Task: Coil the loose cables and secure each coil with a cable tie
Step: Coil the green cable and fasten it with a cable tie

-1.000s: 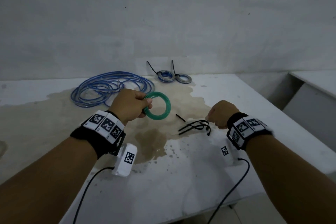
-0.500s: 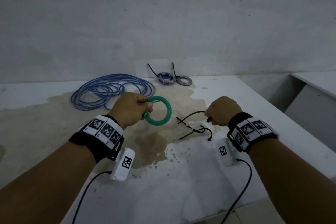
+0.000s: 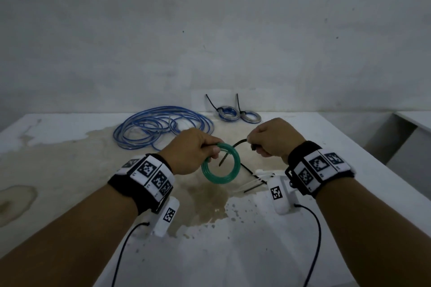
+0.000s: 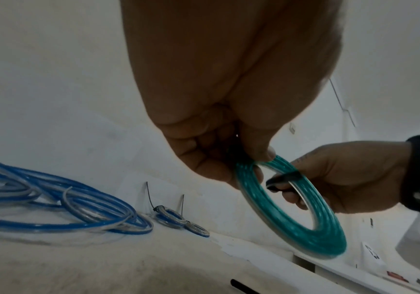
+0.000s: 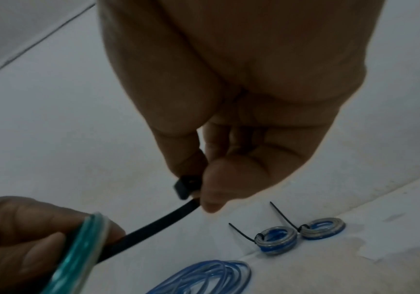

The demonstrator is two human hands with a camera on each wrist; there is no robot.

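My left hand (image 3: 191, 149) pinches the coiled green cable ring (image 3: 221, 163) above the white table (image 3: 233, 251). My right hand (image 3: 271, 138) grips the black plastic cable tie (image 5: 153, 225) near its head. The strap runs leftward through the ring's opening, so I'd say its tip must curl back to that head.

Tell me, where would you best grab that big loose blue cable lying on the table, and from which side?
Probably from above, at the near edge of the loose blue cable, where several loops bunch together. It lies flat and sprawled on the table, so closing fingers round that bundle would gather many strands at once. Both hands are busy now: the left hand holds the green coil, the right hand a black cable tie.
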